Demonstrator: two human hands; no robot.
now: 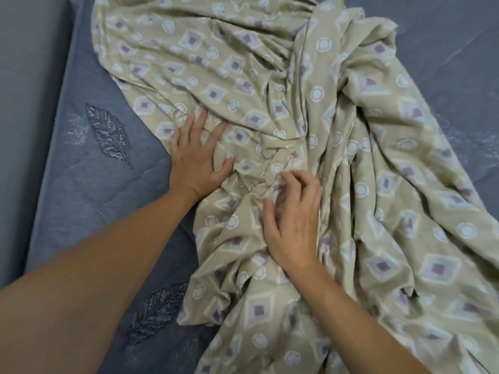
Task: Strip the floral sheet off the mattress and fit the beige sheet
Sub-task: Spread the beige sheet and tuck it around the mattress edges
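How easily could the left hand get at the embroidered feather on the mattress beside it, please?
Probably easily: the left hand lies flat on the beige sheet's edge, and the feather sits uncovered on bare mattress just beside it.

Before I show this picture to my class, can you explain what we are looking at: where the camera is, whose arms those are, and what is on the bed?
There is only one picture, taken from a camera worn on a person's head and looking down, so the two bare arms are the wearer's own. No machine is involved. A beige sheet printed with diamonds and circles lies crumpled in a heap on a grey-blue mattress stitched with leaf shapes. The left hand lies flat on the sheet's edge, fingers spread, pressing it down. The right hand has its fingers curled into a bunch of folds near the middle, seemingly gathering cloth. No floral sheet is visible, and the beige sheet is not yet spread or fitted.
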